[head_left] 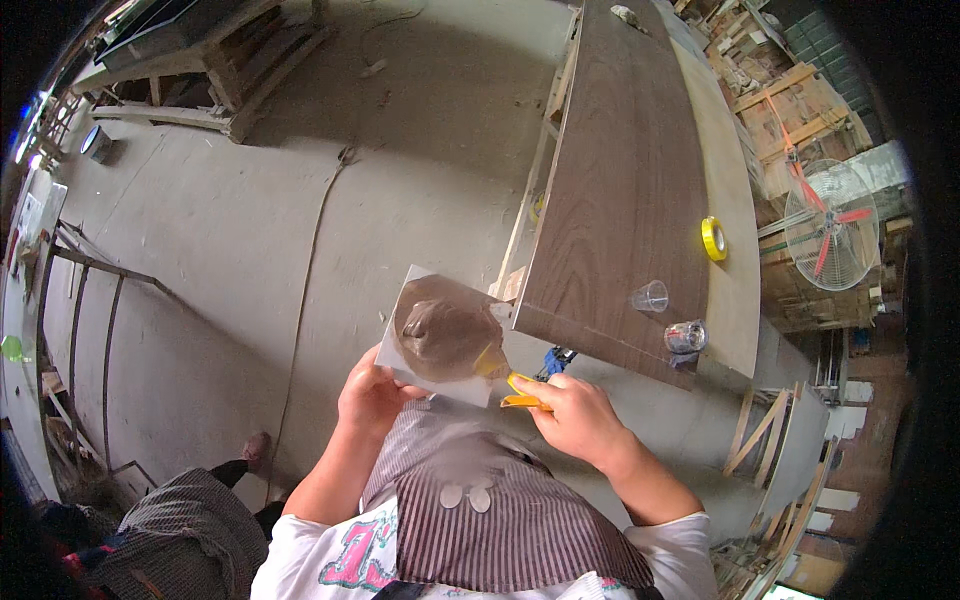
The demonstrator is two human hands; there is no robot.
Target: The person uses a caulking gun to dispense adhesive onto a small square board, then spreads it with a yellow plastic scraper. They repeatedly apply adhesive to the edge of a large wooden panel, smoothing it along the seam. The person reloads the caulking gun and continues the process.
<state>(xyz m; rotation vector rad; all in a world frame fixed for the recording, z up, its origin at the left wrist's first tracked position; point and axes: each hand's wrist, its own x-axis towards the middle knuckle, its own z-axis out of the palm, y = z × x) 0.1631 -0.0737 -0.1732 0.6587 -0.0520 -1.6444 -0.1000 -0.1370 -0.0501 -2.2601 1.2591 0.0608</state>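
My left hand [368,398] grips the near left edge of a pale square board [465,391], held in front of my striped apron. A thick mound of brown putty [436,335] is spread over its middle. In my right hand [582,418] is a yellow-handled putty knife [524,392], fingers wrapped around the handle. Its blade rests at the right edge of the putty and looks partly smeared. Just beyond, to the right, lies a long dark wood-grain panel [630,190] with its near corner close to the board.
On the panel's right side are a roll of yellow tape [713,239], a clear plastic cup [651,296] and a can [686,337]. A caged fan [832,225] stands farther right. A cable [320,215] crosses the floor. Another person [190,530] is at lower left, near a metal rack [112,268].
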